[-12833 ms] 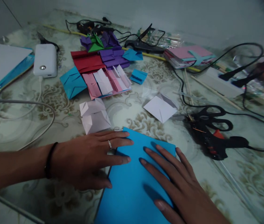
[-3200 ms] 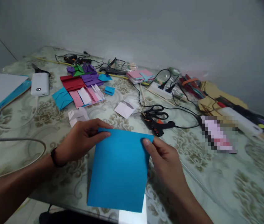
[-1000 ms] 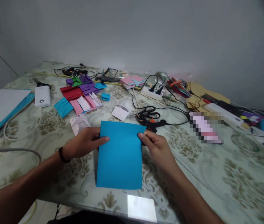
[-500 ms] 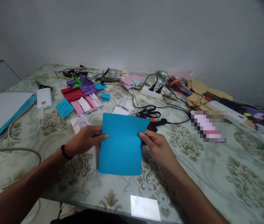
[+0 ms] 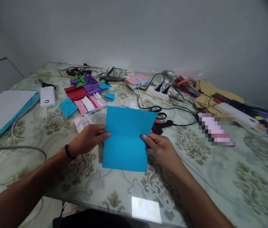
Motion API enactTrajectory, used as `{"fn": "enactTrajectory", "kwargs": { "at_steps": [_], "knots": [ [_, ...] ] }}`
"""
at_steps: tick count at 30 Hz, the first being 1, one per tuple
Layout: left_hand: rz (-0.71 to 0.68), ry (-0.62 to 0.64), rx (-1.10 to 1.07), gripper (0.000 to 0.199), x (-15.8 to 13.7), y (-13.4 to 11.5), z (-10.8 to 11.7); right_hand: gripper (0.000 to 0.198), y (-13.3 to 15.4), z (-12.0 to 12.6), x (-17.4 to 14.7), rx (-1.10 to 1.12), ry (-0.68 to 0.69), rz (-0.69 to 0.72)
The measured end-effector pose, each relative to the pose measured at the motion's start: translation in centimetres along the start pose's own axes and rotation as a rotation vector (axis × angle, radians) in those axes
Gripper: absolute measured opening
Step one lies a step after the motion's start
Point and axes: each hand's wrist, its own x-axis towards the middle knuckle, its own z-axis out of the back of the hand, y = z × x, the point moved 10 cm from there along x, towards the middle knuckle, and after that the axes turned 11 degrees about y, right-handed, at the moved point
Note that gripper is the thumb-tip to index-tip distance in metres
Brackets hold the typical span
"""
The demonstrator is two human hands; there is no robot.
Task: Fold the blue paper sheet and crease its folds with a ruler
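A sheet of blue paper (image 5: 126,142) is held up above the table, with a faint crease across its middle. My left hand (image 5: 92,137) pinches its left edge, thumb on the front and fingers behind. At the right edge my right hand (image 5: 158,145) grips it the same way, and the paper bends inward there. Behind the sheet, black-handled scissors (image 5: 161,115) and a black glue gun (image 5: 159,126) with an orange part are partly covered. A crumpled piece of white paper (image 5: 83,122) lies just beyond my left hand.
Folded paper pieces in red (image 5: 75,93), purple, pink and blue lie at the back left. A white power bank (image 5: 47,96) and a stack of white sheets (image 5: 3,107) are on the left. Farther right are a power strip (image 5: 157,93), cables and brown paper (image 5: 207,91).
The blue sheet is slightly higher in view, its top tilted up more and covering more of the scissors. Both hands keep their hold. The whole view has shifted a little.
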Motion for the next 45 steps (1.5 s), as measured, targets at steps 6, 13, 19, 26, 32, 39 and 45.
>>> {"fn": "enactTrajectory", "kwargs": {
  "at_steps": [6, 13, 19, 26, 32, 39, 45],
  "knots": [
    [-0.011, -0.08, 0.026, 0.037, -0.4, -0.1, 1.0, 0.045, -0.1, -0.8, 0.0, 0.109, 0.057, -0.019],
    [-0.029, -0.086, -0.035, 0.034, -0.4, 0.1, 1.0, 0.048, -0.2, -0.5, -0.1, 0.018, 0.045, -0.029],
    [0.003, 0.052, -0.118, 0.032, 0.0, 0.5, -0.6, 0.041, -0.1, 0.2, -0.2, 0.1, -0.01, -0.015],
    [-0.001, -0.104, -0.045, 0.036, -0.2, 0.8, 1.2, 0.052, -0.7, -0.8, 0.0, 0.035, 0.084, -0.061],
    [-0.001, -0.107, -0.024, 0.036, -0.1, 0.7, 1.3, 0.052, -0.4, -0.6, -0.1, 0.018, 0.072, -0.055],
    [-0.019, -0.169, 0.011, 0.038, -0.4, 0.3, 2.0, 0.057, 0.1, -0.8, -0.3, -0.009, 0.074, -0.064],
    [-0.019, -0.176, -0.005, 0.036, -0.5, 0.0, 2.0, 0.054, 0.1, -0.9, -0.2, 0.07, 0.068, -0.064]
  ]
}}
